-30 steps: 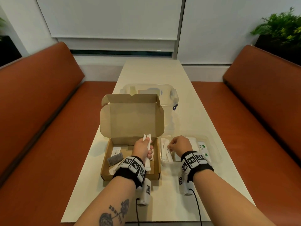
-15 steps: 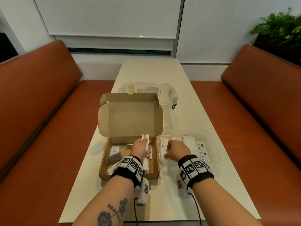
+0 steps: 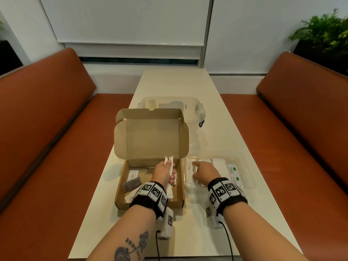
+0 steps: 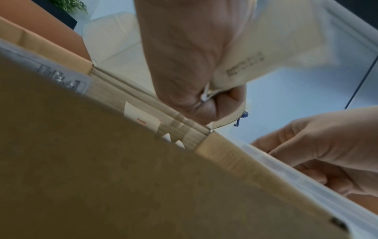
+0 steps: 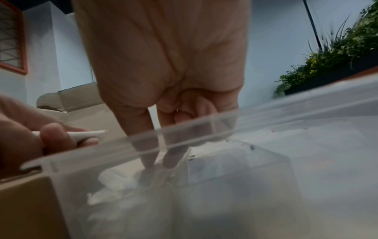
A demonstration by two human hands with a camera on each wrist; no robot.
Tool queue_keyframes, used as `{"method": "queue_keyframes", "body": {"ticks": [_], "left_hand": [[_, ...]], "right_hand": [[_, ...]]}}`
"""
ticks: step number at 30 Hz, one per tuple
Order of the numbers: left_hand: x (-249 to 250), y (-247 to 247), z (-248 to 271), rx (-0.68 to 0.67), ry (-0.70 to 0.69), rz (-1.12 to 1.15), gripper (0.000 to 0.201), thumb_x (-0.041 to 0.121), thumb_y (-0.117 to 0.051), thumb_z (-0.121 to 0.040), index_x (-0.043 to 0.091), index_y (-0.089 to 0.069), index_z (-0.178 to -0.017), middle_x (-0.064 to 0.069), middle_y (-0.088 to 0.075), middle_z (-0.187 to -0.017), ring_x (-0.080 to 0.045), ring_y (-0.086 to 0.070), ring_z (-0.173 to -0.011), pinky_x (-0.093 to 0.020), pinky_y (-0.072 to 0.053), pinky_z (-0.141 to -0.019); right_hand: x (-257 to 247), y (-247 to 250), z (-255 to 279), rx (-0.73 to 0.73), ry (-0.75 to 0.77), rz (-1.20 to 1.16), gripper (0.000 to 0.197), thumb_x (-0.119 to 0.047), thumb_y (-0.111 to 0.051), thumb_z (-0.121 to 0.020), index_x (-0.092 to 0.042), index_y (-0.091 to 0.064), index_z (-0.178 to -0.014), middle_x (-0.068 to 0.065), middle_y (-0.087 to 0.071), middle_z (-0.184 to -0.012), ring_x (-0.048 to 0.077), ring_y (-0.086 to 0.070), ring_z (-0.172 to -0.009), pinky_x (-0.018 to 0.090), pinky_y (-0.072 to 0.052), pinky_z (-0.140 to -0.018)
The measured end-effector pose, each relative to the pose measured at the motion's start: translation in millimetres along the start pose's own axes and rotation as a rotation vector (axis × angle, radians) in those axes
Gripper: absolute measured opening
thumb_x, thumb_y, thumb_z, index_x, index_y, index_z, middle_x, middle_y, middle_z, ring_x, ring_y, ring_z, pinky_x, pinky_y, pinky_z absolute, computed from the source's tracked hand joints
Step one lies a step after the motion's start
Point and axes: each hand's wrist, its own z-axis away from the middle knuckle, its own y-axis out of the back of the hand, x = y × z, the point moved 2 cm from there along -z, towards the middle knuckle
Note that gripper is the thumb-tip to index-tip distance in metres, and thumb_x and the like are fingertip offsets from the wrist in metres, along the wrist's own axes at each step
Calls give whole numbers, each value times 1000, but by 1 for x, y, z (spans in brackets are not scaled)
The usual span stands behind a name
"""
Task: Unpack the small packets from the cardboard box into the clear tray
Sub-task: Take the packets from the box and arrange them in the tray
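The open cardboard box [image 3: 120,187] lies on the table with its lid upright. My left hand [image 3: 165,173] hovers over the box's right side and grips a few white stick packets [image 3: 168,162], their ends poking up past my fingers. A white pepper packet [image 3: 133,175] and a grey packet [image 3: 131,184] lie in the box. The clear tray [image 3: 250,178] stands right of the box, holding stick packets [image 3: 189,171] and green-marked Stevia packets [image 3: 233,173]. My right hand [image 3: 203,173] reaches into the tray's left compartment; two straight fingers [image 5: 149,160] press on packets there.
A clear lidded container [image 3: 199,110] stands behind the box. Orange benches [image 3: 47,138] run along both sides of the cream table [image 3: 178,83]. A plant [image 3: 323,29] sits at the back right. Box and tray almost touch side by side.
My right hand has gone from a loose fist over the tray to fingers stretched down onto the packets. The left hand stays over the box with its packets.
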Motion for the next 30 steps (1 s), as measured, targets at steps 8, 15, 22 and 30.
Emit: {"method": "queue_keyframes", "body": {"ticks": [8,15,22,30], "left_hand": [[2,-5,4,-12,11,37,22,21,-39,-102,3,-51,-97,-6,-45,-65,-12,-38,-46,-17,-33,-34],[3,-6,-1,88,0,172,17,15,-34,-103,1,-44,-106,-10,-45,-70,-18,-41,-50,-21,-39,-39],[2,-6,-3,156,-60,168,17,12,-32,-103,4,-43,-113,-10,-49,-71,-21,-51,-58,-29,-43,-54],[1,-7,-2,147,-41,159,21,16,-35,-102,5,-44,-119,-21,-58,-93,-35,-63,-83,-56,-49,-91]], "right_hand": [[-2,2,-1,38,14,-25,46,-10,-56,-87,-21,-51,-132,6,-64,-119,20,-63,-102,30,-50,-91],[-28,3,18,86,201,-315,24,-28,-64,-84,-19,-54,-64,-1,-64,-65,12,-58,-62,21,-45,-60],[-35,-5,24,-81,232,-409,29,-19,-75,-76,-20,-47,-68,-14,-60,-70,-6,-53,-58,11,-38,-48],[-16,9,27,-143,166,-463,13,-16,-77,-76,-12,-70,-85,-6,-60,-59,0,-49,-43,12,-43,-47]]}}
